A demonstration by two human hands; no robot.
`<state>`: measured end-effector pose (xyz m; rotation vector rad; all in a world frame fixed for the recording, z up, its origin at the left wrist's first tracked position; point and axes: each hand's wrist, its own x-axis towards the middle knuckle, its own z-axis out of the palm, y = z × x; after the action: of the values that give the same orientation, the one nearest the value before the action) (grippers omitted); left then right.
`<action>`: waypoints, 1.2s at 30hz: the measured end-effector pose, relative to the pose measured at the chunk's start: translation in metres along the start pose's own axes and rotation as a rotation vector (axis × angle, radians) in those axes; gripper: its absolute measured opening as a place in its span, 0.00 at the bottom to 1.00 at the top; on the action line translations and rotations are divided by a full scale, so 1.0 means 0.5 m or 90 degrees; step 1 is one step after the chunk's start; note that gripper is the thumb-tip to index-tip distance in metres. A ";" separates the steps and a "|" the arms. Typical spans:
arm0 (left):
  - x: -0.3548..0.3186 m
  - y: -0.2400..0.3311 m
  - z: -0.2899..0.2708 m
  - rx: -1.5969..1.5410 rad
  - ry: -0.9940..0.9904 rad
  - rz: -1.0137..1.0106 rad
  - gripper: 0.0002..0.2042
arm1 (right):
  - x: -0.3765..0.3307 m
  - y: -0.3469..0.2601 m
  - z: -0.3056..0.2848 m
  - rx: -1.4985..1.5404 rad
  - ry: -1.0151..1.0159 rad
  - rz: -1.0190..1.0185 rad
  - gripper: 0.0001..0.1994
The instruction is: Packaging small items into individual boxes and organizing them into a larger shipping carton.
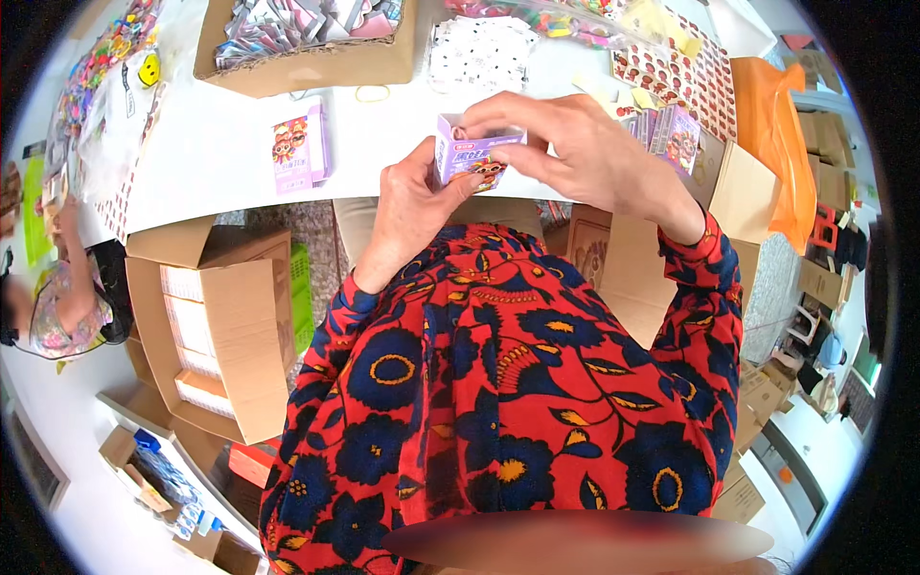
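So both hands are brought together out in front of the chest, bare, no gloves on. The left hand (407, 203) is held lower, palm turned inward, with its thumb (460, 191) laid across the front in a grip. The right hand (567, 137) is reached in from the other side and a bit higher, back of the hand up, fingers bent over and thumb pointed left below them, a gap left between. Both elbows are bent, the right forearm (707, 287) angled inward, the left wrist (377, 270) kinda straight.
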<state>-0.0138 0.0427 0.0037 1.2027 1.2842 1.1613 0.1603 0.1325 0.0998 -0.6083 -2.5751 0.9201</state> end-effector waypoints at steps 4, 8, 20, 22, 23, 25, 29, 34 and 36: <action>-0.003 0.019 0.006 0.171 0.008 0.049 0.12 | 0.017 -0.001 0.000 0.060 -0.248 0.124 0.12; -0.008 0.006 0.003 0.135 0.012 0.008 0.12 | 0.010 -0.005 0.011 0.008 -0.268 0.110 0.13; -0.001 0.029 -0.016 -0.132 -0.052 -0.005 0.14 | -0.039 0.036 0.108 0.248 0.301 0.061 0.18; -0.006 0.038 -0.019 -0.091 -0.054 -0.007 0.15 | -0.031 0.035 0.116 0.318 0.309 0.121 0.17; -0.018 0.041 -0.034 -0.044 -0.051 -0.015 0.15 | -0.025 0.029 0.119 0.295 0.295 0.145 0.14; -0.018 0.013 -0.024 0.053 -0.018 0.061 0.19 | -0.040 0.028 0.102 0.211 0.241 0.183 0.13; -0.038 0.029 -0.007 0.003 0.095 0.077 0.34 | -0.072 0.060 0.113 0.198 0.283 0.193 0.12; -0.065 0.013 -0.019 0.027 0.136 0.180 0.32 | -0.072 0.064 0.136 0.302 0.251 0.220 0.13; -0.069 0.008 -0.032 0.027 0.112 0.169 0.31 | -0.069 0.058 0.141 0.318 0.208 0.197 0.12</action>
<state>-0.0287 0.0083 0.0103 1.3567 1.3117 1.4660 0.1663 0.0991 0.0231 -0.9258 -1.8933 1.3726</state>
